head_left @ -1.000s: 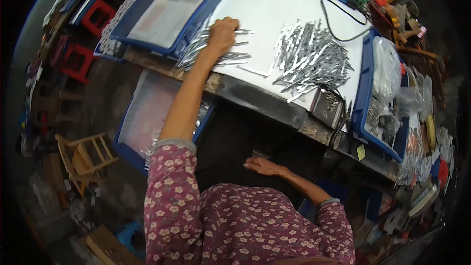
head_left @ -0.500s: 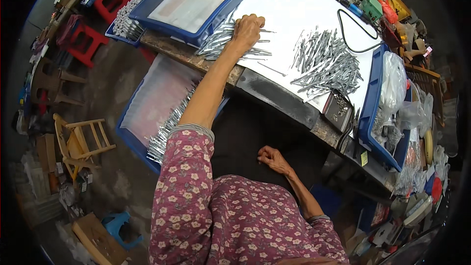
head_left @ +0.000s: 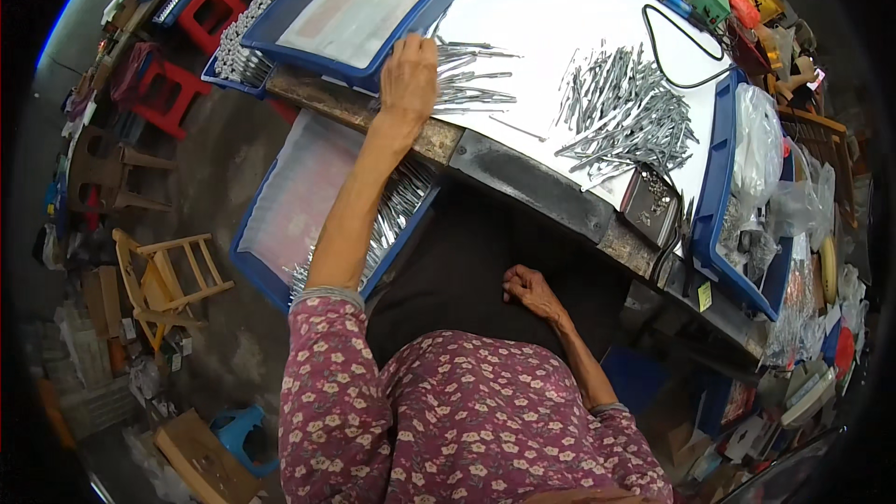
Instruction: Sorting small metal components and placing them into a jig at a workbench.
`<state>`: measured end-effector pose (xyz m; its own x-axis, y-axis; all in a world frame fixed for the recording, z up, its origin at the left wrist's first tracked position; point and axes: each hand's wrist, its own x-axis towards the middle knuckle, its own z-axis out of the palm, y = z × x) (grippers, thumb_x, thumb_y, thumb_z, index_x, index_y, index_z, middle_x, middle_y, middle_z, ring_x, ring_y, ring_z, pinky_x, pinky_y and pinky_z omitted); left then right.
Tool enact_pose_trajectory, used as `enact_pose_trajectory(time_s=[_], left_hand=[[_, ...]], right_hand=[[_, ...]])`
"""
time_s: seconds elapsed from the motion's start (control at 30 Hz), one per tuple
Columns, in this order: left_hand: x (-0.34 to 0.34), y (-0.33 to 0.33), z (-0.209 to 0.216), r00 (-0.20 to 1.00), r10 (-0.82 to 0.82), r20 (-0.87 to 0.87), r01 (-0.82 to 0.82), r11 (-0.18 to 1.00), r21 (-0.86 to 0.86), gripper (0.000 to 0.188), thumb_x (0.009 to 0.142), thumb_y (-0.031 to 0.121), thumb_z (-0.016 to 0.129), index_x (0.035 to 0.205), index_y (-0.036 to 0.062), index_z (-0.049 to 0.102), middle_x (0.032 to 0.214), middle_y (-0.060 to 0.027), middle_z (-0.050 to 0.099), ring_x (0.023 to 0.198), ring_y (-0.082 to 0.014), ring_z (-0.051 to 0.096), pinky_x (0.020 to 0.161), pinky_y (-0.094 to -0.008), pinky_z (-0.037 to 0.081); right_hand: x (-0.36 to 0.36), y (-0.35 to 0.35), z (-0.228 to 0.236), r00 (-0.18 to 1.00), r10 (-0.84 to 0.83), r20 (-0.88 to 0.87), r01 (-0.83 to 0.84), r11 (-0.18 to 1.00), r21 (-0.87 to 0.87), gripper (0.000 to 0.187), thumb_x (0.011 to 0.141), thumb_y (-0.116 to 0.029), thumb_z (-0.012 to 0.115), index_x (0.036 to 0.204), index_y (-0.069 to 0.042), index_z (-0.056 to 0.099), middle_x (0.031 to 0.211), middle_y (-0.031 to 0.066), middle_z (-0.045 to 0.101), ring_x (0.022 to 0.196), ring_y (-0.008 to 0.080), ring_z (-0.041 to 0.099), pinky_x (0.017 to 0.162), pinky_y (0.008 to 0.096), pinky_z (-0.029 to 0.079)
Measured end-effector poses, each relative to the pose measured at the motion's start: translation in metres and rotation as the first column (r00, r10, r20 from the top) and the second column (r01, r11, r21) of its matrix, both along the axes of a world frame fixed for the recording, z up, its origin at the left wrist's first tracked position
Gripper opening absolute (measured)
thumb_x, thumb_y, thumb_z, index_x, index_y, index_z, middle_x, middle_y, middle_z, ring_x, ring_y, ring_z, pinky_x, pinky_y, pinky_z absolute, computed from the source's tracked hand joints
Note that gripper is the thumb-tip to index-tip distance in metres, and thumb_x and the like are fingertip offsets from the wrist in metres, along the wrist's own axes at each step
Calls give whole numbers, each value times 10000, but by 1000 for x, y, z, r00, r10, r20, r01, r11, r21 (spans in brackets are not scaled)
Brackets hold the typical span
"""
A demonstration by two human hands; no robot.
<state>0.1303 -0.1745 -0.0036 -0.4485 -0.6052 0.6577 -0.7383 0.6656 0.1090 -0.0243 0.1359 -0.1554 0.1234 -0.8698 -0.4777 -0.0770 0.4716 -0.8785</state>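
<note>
no readable text, yellow tag [head_left: 705, 296] illegible

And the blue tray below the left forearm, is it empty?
Not empty: the blue tray holds many thin metal pieces, visible along its right side.

Free white tabletop [head_left: 530, 9] between 2 metal strip piles [head_left: 630, 121], blue trays [head_left: 717, 177] either side
</note>
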Motion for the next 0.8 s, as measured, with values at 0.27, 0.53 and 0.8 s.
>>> enact_pose_trajectory(time_s=[0.27, 0.53, 0.8], left_hand=[[-9, 8, 2, 922, 273, 275, -339, 913, 227, 149, 773, 10, 471, 901, -39, 527, 920, -187, 534, 796, -338, 601, 674, -404, 501], [-15, 0, -4, 874, 306, 378, -410, 882, 234, 177, 817, 37, 460, 895, -83, 565, 894, -246, 584, 759, -337, 639, 628, -374, 538], [-14, -2, -3, 879, 337, 336, -403, 903, 149, 175, 807, 48, 479, 894, -73, 569, 868, -221, 601, 722, -311, 647, 597, -360, 535]], right_hand=[[0, 0, 1, 999, -20, 32, 21, 999, -36, 133, 823, -115, 494, 868, 9, 508, 666, 36, 559, 615, 85, 504, 557, 226, 383], [-4, 3, 2, 1000, -18, 7, 19, 999, -49, 143, 820, -110, 509, 874, 22, 516, 626, 26, 553, 593, 83, 499, 558, 235, 389], [-5, 2, -6, 1000, -18, 9, 18, 998, -66, 134, 823, -93, 513, 886, 25, 522, 614, 22, 554, 593, 87, 518, 572, 235, 402]])
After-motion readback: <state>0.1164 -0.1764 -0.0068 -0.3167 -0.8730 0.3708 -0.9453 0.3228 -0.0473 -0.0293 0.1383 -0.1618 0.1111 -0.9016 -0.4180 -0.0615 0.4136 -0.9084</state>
